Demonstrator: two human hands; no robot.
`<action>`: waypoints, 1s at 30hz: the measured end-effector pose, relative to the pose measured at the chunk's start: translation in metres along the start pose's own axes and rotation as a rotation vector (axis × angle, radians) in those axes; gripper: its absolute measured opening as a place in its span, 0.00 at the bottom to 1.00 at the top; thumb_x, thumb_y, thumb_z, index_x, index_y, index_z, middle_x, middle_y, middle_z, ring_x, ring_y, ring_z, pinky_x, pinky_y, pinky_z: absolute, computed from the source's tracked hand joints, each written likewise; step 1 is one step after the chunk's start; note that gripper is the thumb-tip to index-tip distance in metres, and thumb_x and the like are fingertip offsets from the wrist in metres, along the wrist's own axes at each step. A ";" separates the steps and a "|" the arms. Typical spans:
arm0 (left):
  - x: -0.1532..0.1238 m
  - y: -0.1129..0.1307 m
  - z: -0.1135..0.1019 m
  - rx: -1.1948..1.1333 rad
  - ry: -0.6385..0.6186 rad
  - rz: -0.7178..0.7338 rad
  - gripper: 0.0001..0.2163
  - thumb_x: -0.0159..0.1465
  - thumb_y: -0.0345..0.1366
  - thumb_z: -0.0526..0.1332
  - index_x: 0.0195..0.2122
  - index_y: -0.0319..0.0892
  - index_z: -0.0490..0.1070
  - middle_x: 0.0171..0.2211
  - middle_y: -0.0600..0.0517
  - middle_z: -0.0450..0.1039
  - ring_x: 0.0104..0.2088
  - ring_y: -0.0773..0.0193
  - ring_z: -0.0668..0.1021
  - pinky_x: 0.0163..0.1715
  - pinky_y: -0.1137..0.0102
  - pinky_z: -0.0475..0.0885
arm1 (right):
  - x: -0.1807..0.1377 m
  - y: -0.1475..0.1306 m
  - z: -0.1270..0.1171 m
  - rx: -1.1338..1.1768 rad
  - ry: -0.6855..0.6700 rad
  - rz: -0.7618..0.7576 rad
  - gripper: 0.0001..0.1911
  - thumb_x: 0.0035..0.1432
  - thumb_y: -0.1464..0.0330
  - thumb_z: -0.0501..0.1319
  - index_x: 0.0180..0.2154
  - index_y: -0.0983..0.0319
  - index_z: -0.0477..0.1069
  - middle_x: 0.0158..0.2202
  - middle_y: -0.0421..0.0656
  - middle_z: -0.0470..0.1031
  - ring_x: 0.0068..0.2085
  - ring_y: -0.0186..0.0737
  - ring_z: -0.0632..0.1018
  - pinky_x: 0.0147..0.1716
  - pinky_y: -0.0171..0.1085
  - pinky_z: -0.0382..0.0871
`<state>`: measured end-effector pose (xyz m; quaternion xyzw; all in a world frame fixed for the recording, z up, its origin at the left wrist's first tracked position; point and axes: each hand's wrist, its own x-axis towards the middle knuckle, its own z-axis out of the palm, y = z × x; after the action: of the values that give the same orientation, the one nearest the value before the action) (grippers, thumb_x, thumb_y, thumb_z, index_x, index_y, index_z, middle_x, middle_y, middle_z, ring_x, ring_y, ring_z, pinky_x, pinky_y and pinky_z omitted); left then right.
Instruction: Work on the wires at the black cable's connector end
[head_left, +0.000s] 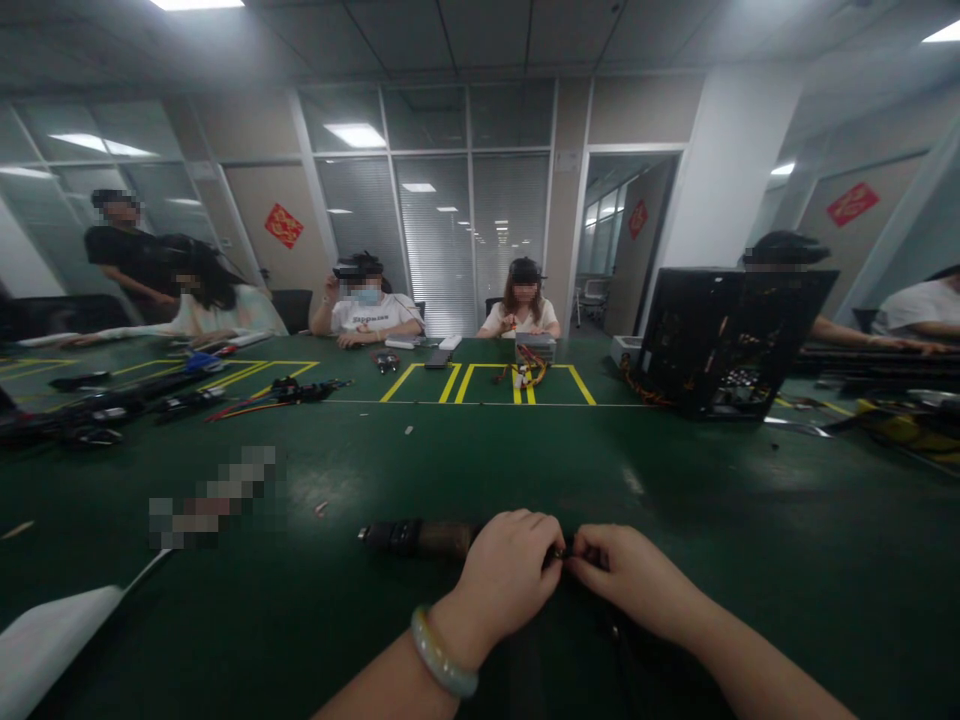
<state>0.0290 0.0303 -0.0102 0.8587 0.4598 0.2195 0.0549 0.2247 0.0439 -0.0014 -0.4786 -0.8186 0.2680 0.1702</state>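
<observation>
Black cable (420,538) pinched by left hand (510,575), right hand (637,580); lettering illegible.

Quick count: two hands, left hand (510,575) and right hand (637,580), with one black sleeved cable bundle (420,538) between them. One pale green stone-look bangle (442,655) behind the left hand. Far beyond the hands there's one black open metal computer case (720,340), three red diamond-shaped wall signs (283,225), and six other people (367,315) round one green desk (750,520).

One head cam, facing fwd & down over green table (675,470), v. close to left hand (510,575) and right hand (634,582).
</observation>
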 end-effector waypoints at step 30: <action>0.000 0.003 -0.003 0.037 -0.024 -0.015 0.03 0.62 0.32 0.60 0.38 0.44 0.68 0.36 0.53 0.72 0.40 0.60 0.72 0.42 0.65 0.64 | -0.001 0.000 -0.001 0.005 -0.011 0.011 0.09 0.62 0.65 0.59 0.31 0.60 0.73 0.28 0.38 0.76 0.29 0.36 0.74 0.27 0.32 0.59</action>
<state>0.0301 0.0282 -0.0071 0.8588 0.4694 0.2000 0.0459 0.2256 0.0436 -0.0006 -0.4811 -0.8163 0.2736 0.1656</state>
